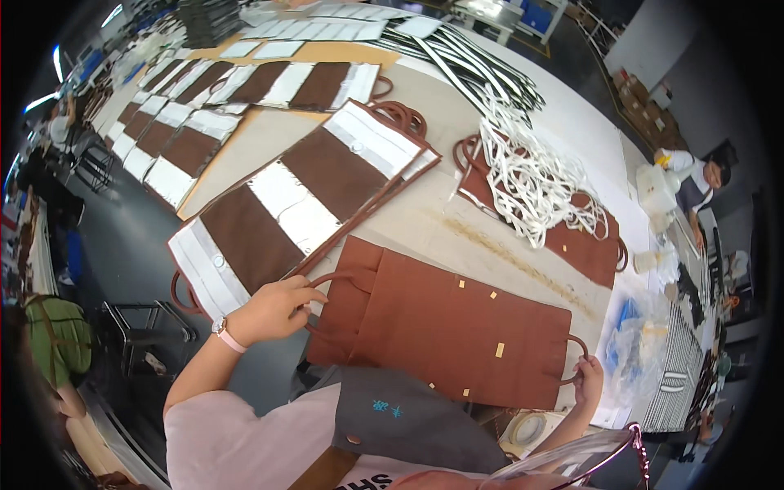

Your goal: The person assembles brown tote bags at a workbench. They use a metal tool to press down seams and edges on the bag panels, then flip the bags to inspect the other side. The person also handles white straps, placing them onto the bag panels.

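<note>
A reddish-brown bag piece [457,318] lies flat in front of me at the table's near edge, a loop handle at each end. Small yellow tape bits dot its surface. My left hand [278,309], with a watch and pink band at the wrist, has its fingers curled round the left loop handle [347,275]. At the other end, my right hand [588,380] grips the right loop handle [581,343]. Just beyond my left hand rests a stack of similar bag pieces [290,200], the top one showing brown and white panels.
White straps [531,175] lie tangled over another brown piece [584,245] at the right. Further back are rows of panelled pieces [269,84] and black-and-white strips [465,65]. Clear plastic bags [637,335] and a tape roll [527,429] sit near my right hand. Another person [694,184] stands at far right.
</note>
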`<state>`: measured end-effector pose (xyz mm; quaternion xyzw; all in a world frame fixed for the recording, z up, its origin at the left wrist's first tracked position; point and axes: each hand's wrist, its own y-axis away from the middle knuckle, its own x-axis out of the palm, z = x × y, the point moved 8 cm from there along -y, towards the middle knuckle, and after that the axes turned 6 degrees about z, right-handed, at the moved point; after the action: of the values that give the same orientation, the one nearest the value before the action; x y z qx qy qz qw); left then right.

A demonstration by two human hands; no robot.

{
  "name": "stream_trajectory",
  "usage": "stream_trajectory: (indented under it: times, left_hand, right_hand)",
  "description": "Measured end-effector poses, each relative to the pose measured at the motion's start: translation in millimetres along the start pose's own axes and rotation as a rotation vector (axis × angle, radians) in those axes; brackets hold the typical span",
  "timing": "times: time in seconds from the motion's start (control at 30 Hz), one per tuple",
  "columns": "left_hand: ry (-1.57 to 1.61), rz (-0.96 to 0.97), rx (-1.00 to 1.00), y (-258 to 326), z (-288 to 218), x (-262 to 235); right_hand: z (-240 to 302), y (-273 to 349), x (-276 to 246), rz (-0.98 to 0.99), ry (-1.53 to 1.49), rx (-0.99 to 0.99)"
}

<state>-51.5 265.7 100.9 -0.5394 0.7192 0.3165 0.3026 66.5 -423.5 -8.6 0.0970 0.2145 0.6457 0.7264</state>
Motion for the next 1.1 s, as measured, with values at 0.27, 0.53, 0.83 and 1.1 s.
stream_trajectory:
  times: [0.27,0.53,0.83,1.1]
  left_hand:
    - [0.071,-0.663,-0.114,107,35,-69]
    - [0.162,-0.958,-0.559,220,87,-88]
    - [-0.558,-0.593,-0.682,155,102,-144]
    - [0.825,-0.53,-0.375,-197,271,-164]
  right_hand:
    - [238,-44,187,0.36,-0.07,-0.486]
    - [401,-97,500,0.48,0.263,-0.736]
    - [263,-37,574,0.347,0.948,-1.171]
    - [117,38,452,0.314,0.957,-0.972]
